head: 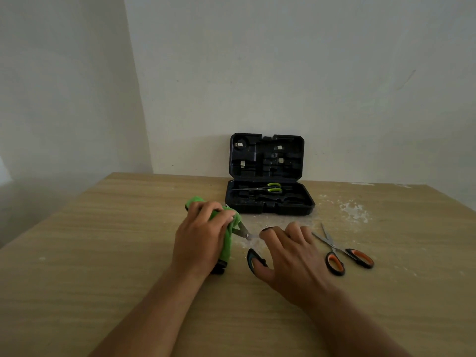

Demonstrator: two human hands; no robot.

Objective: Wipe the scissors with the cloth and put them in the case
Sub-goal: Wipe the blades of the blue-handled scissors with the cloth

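Left hand [201,235] pinched green cloth [226,243] round the blades, right hand [288,256] held the dark-handled scissors [253,258] by their loops — case [269,202] at 12 o'clock — cloth slipping could bare the edge to fingers.

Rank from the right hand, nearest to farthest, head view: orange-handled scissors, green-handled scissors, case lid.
From the right hand:
1. Orange-handled scissors: on the table just to its right.
2. Green-handled scissors: beyond it, lying in the case's base.
3. Case lid: farthest back, upright against the wall.
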